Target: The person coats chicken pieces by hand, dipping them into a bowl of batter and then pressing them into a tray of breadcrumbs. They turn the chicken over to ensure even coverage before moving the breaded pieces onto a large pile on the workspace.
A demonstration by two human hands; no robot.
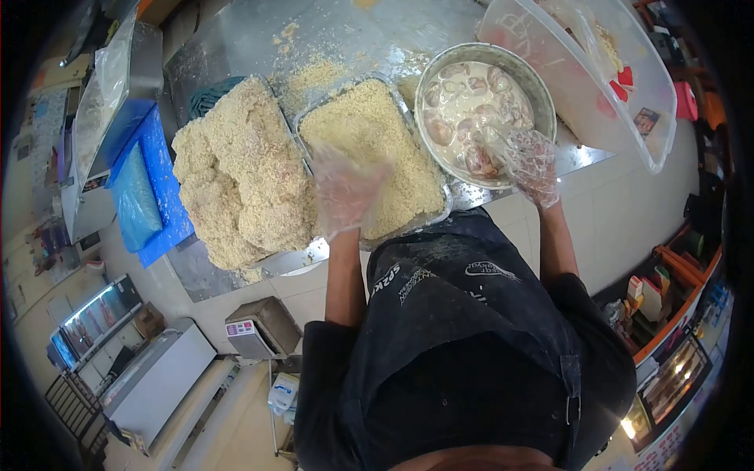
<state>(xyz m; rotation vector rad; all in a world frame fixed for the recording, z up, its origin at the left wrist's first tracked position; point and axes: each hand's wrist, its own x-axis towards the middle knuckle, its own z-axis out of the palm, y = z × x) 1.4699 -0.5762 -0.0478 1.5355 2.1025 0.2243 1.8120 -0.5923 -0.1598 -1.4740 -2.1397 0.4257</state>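
Observation:
My left hand (351, 192), in a clear plastic glove, is over the near left part of a clear tray of pale crumbs (408, 177); motion smears its fingers. In a matching glove, my right hand (530, 163) reaches into a round metal bowl (545, 102), its fingertips at a dark reddish piece of meat (480, 160) in milky liquid. Whether it grips that piece is unclear. Several more pieces of meat lie in the liquid. Left of the crumb tray, a large heap of crumb-coated pieces (243, 177) rises above its container.
The metal table (228, 43) has loose crumbs scattered at its back. A large translucent plastic bin (585, 86) stands at the right. Left of the heap lie a dark green cloth (212, 96) and a blue bag (136, 196). Below the table is a scale (250, 339).

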